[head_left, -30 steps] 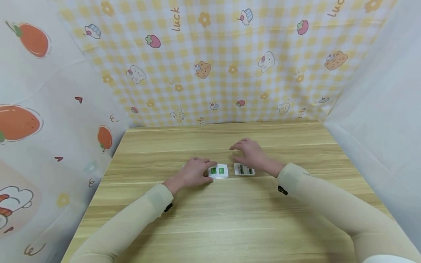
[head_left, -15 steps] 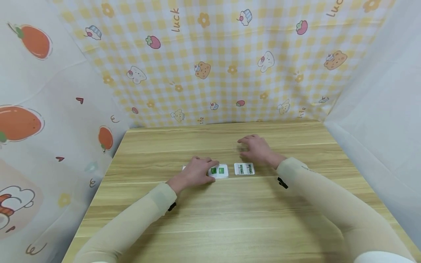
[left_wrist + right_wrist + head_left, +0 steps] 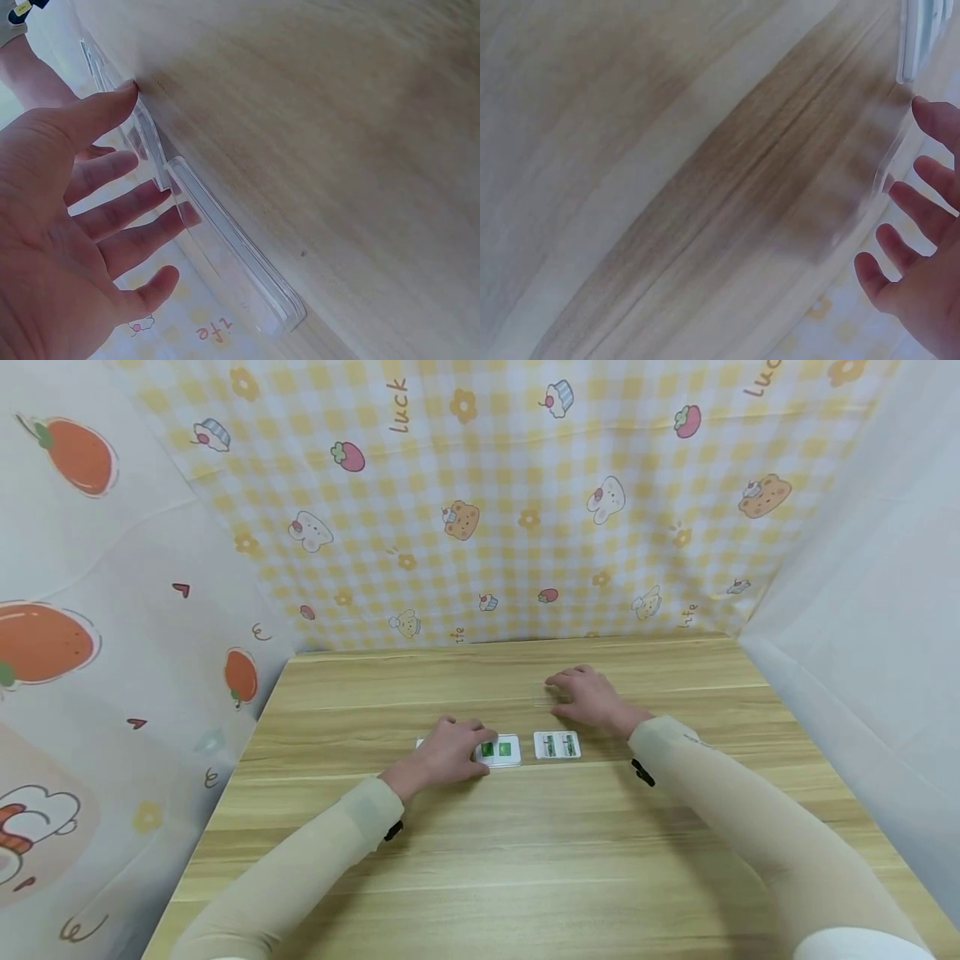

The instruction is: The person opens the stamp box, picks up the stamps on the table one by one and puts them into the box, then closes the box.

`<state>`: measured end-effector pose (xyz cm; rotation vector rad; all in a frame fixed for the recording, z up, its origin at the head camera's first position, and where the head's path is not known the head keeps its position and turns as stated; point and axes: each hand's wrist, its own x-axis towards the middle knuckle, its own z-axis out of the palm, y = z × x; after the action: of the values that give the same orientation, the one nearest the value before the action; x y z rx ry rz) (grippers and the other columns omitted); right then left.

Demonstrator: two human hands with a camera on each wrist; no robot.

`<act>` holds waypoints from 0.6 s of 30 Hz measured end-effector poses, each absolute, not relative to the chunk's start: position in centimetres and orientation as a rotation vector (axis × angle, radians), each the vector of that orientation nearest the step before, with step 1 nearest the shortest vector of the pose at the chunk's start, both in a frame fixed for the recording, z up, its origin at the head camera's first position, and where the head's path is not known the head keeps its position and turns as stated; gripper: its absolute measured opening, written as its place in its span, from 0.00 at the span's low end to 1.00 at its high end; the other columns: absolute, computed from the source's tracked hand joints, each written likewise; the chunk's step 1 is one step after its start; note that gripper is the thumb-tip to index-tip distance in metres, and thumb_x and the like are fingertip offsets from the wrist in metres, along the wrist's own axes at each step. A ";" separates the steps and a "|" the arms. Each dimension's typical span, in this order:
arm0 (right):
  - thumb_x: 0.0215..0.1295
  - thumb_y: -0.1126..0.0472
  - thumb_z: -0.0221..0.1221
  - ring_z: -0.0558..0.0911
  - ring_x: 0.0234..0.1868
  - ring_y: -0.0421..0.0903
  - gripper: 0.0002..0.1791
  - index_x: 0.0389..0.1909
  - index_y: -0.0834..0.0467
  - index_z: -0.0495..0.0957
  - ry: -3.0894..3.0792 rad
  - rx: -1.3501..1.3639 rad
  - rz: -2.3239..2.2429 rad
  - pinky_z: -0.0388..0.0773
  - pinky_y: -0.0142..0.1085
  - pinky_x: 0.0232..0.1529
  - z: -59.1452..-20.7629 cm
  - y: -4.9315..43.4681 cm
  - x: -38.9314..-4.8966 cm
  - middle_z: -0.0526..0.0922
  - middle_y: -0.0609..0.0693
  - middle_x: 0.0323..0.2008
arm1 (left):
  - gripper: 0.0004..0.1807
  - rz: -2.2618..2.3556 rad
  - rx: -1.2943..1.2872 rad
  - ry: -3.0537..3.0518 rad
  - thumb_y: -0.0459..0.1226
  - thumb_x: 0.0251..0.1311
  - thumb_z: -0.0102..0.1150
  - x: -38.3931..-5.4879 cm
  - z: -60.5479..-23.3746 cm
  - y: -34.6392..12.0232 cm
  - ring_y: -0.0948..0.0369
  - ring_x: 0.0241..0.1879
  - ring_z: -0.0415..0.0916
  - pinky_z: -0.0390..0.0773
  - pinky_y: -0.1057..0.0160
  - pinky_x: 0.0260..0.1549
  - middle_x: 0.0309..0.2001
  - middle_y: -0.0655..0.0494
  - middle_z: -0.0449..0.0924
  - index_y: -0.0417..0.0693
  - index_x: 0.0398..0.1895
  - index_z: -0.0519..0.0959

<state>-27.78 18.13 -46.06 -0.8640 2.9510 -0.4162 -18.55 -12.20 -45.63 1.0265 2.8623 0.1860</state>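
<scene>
My left hand [image 3: 442, 753] spans a flat clear plastic case [image 3: 513, 752] with two green squares, holding its left end between thumb and fingers. Beneath that hand another clear case [image 3: 232, 247] is mostly hidden in the head view; its length shows in the left wrist view. Behind the row, my right hand [image 3: 594, 700] holds the right end of a thin transparent lid [image 3: 540, 695], its thumb at the near edge and fingers at the far one. The lid is faint and looks low over the tabletop. Just in front lies a white case [image 3: 557, 745] with two green-and-grey pictures.
The cases lie in a row on a wood-grain table [image 3: 480, 852]. A yellow checked cloth [image 3: 510, 560] hangs behind the table's back edge. White sheets stand at the left [image 3: 150, 643] and right [image 3: 855, 585] sides.
My right hand has moved right and slightly back with the transparent lid, uncovering the right case to view. The lid now looks flatter. My left hand stays at the middle case.
</scene>
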 end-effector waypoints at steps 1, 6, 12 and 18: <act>0.63 0.50 0.70 0.68 0.65 0.64 0.31 0.65 0.57 0.76 2.954 -0.863 -0.415 0.67 0.64 0.60 -46.2 18.2 -27.9 0.76 0.57 0.64 | 0.31 0.188 1.024 2.860 0.53 0.61 0.69 -18.5 -45.6 -12.2 0.59 0.51 0.79 0.65 0.41 0.62 0.61 0.53 0.78 0.56 0.66 0.77; 0.63 0.51 0.69 0.68 0.65 0.65 0.30 0.64 0.56 0.76 2.976 -0.875 -0.408 0.67 0.63 0.61 -46.7 18.2 -28.3 0.76 0.57 0.64 | 0.31 0.193 1.013 2.852 0.53 0.61 0.69 -18.5 -45.5 -12.2 0.59 0.53 0.78 0.63 0.41 0.63 0.62 0.53 0.78 0.56 0.67 0.76; 0.64 0.50 0.68 0.69 0.65 0.65 0.28 0.64 0.55 0.77 2.979 -0.863 -0.401 0.67 0.63 0.60 -46.8 18.2 -28.3 0.77 0.57 0.64 | 0.31 0.174 1.032 2.853 0.53 0.61 0.68 -18.6 -45.5 -12.1 0.60 0.52 0.77 0.63 0.40 0.63 0.61 0.54 0.78 0.56 0.66 0.76; 0.66 0.50 0.67 0.69 0.64 0.63 0.25 0.61 0.54 0.80 2.982 -0.861 -0.426 0.68 0.64 0.58 -46.9 18.1 -28.2 0.79 0.56 0.62 | 0.30 0.158 1.034 2.858 0.53 0.61 0.69 -18.6 -45.5 -12.2 0.61 0.51 0.78 0.63 0.40 0.63 0.59 0.55 0.79 0.56 0.65 0.77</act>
<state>-28.16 18.15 -46.89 -0.8609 2.9822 -0.4264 -18.60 -12.16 -45.52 1.0344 2.8581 0.1584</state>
